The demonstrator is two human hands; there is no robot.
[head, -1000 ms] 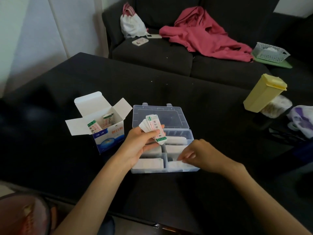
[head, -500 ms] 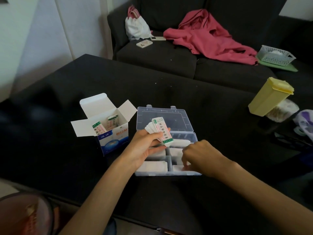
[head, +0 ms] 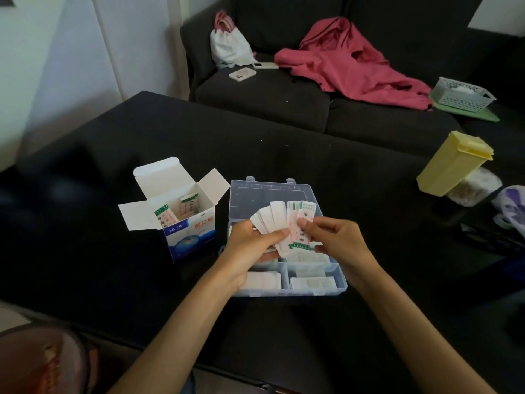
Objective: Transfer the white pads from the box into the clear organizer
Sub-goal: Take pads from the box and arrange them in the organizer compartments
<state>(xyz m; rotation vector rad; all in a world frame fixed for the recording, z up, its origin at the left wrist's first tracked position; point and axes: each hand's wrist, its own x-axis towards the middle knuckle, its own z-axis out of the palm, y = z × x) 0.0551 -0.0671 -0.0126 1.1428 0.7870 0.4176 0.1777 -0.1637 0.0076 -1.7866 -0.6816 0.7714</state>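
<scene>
The black table [head: 284, 155] carries everything, with the clear organizer [head: 338, 282] lying open in the middle, its lid folded flat away from the person. Just left of it stands the cardboard box [head: 189, 231], flaps spread, with at least 2 wrapped strips still upright inside. So the job looks partly done: the 4 visible compartments of the organizer already hold flat white pads, while more wait in the box and in the hands.

Over the organizer, the left hand [head: 252, 243] grips a fanned stack of pads [head: 274, 218], thumb curled across the front. The right hand [head: 332, 237] pinches the front strip of that fan between thumb and fingertips, probably to peel 1 off, though the blur makes that hard to confirm. The pads are thin, narrow paper-wrapped strips, plain white on one face, with red print and green end bands on the other.
</scene>
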